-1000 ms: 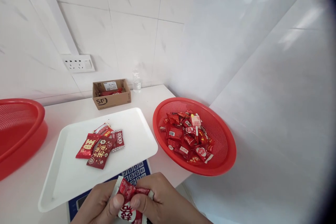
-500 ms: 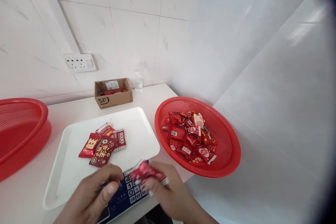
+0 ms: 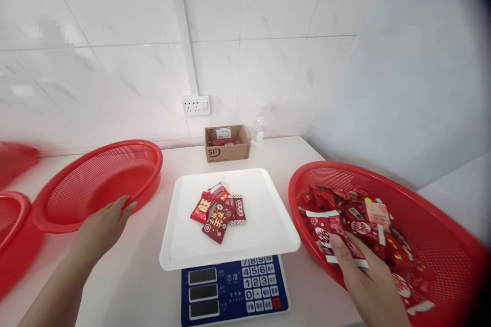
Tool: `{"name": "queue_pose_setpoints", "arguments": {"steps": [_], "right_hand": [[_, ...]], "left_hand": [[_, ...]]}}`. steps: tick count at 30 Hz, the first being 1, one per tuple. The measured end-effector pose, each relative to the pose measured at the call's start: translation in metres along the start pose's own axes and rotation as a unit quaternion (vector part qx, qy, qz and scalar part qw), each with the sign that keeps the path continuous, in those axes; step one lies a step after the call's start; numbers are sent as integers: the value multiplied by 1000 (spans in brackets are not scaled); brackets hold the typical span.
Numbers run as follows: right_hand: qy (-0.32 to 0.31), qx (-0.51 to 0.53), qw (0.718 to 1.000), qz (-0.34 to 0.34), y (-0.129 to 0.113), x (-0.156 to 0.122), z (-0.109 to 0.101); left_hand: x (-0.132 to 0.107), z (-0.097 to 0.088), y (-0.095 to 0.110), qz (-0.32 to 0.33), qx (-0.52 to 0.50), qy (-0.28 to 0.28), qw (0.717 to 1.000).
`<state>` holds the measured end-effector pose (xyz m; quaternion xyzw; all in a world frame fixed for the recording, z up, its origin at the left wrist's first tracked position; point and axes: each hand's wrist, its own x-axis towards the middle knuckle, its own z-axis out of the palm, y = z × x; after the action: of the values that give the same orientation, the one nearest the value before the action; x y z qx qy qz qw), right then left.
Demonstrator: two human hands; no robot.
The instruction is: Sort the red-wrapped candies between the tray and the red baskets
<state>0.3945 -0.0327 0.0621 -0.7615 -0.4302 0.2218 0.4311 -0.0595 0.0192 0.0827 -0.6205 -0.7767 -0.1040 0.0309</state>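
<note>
My left hand (image 3: 103, 226) reaches out to the left with its fingers stretched and apart, the tips at the rim of an empty red mesh basket (image 3: 76, 184). It holds nothing. My right hand (image 3: 366, 283) is inside the red basket on the right (image 3: 445, 245), which is full of red sweet packets (image 3: 356, 214). Its thumb lies on a red and white packet (image 3: 347, 248), and its fingers are closed round that packet. Between my hands a white tray (image 3: 264, 214) sits on a blue scale (image 3: 233, 288) and carries several red packets (image 3: 218, 212).
A small cardboard box (image 3: 227, 147) and a clear bottle (image 3: 260, 129) stand at the back by the tiled wall, under a socket (image 3: 196, 105). More red baskets (image 3: 13, 225) sit at the far left. The counter ends just right of the full basket.
My hands, together over the scale with one packet, have parted: the left went to the empty basket, the right carried the packet into the full basket. My view has swung left.
</note>
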Motion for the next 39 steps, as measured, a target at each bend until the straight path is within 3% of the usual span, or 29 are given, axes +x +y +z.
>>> {"name": "queue_pose_setpoints", "arguments": {"steps": [2, 5, 10, 17, 20, 22, 26, 30, 39], "right_hand": [[5, -6, 1000, 2, 2, 0, 1], [7, -12, 1000, 1, 3, 0, 3], [13, -48, 999, 8, 4, 0, 4], [26, -78, 997, -6, 7, 0, 4], [22, -80, 996, -27, 6, 1, 5], [19, -82, 996, -39, 5, 1, 6], [10, -94, 995, -31, 3, 1, 6], [5, -89, 995, -38, 4, 0, 6], [26, -91, 993, -65, 6, -1, 6]], "left_hand": [[-7, 2, 2, -15, 4, -40, 999], [-15, 2, 21, -23, 9, -82, 996], [-11, 5, 55, -2, -24, -100, 995], [10, 9, 70, 0, -52, -95, 994], [5, 6, 84, 61, -89, -50, 993], [-2, 5, 99, 145, -115, -58, 981], [-14, 6, 129, 295, -131, -170, 931], [-14, 6, 142, 299, -120, -242, 915], [-10, 13, 134, 287, -139, -138, 938]]}}
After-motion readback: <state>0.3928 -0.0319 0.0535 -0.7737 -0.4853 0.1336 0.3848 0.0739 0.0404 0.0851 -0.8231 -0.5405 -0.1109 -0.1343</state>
